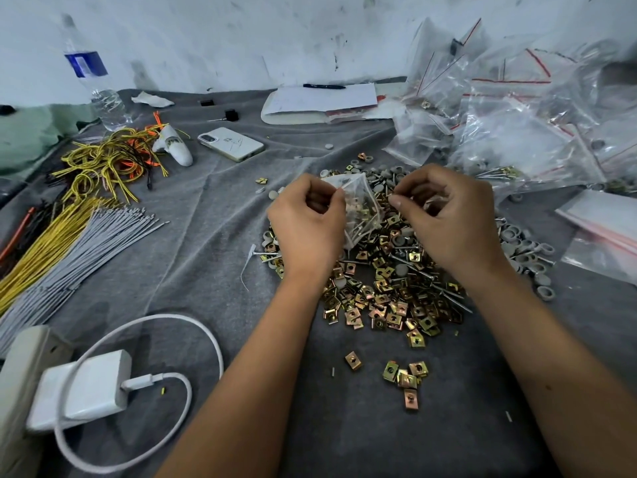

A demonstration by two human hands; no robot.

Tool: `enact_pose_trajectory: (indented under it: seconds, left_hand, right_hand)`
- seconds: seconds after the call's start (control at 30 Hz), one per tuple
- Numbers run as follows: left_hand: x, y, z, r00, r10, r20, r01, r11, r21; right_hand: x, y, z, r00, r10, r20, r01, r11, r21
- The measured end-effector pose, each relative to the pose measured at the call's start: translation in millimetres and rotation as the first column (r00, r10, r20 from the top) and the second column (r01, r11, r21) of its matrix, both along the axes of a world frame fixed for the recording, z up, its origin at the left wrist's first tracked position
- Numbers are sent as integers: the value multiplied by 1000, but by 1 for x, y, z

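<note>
A small clear plastic bag [360,210], partly filled with small metal parts, hangs just above the far side of a big pile of brass-coloured square metal clip nuts [386,294], which lies on a wrinkled grey cloth [213,215]. The two hands hold the bag between them. The left hand [306,222] pinches the bag's left top edge with curled fingers. The right hand [451,219], slightly apart from it, has its thumb and bent fingers closed on the bag's right edge. Both forearms reach in over the near side of the pile. Grey round plastic caps [524,250] spread along the pile's right edge, and long steel nails are mixed in among the nuts. A few loose clip nuts [408,374] lie apart on the near side of the pile. Far right of the pile is a heap of clear zip bags with red strips [517,125]. Left of and beyond the pile lies a white smartphone [230,143]. Well to the left of the pile lie a bundle of grey wires [79,243] and a tangle of yellow wires [103,160]. Near left of the pile sits a white charger block [86,388] with a looped cable.
</note>
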State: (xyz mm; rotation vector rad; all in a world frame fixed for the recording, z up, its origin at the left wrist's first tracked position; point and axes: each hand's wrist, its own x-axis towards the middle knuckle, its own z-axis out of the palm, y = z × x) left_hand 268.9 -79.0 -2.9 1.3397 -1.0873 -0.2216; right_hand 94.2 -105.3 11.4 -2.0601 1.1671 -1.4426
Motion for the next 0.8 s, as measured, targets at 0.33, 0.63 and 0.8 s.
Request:
enact_pose_trajectory:
  seconds: [0.33, 0.63, 0.8]
  left_hand:
    - [8, -5, 1, 946, 115, -303, -127, 992, -20]
    - [8, -5, -2, 947, 107, -301, -112, 994, 2]
    - [7, -5, -2, 957, 115, -266, -115, 993, 14]
  right_hand:
    - [8, 4, -8, 802, 228, -553, -234, 970, 61]
    - [21, 10, -11, 570, 189, -799, -178, 978, 105]
    - [19, 10, -7, 632, 248, -734, -213, 967, 143]
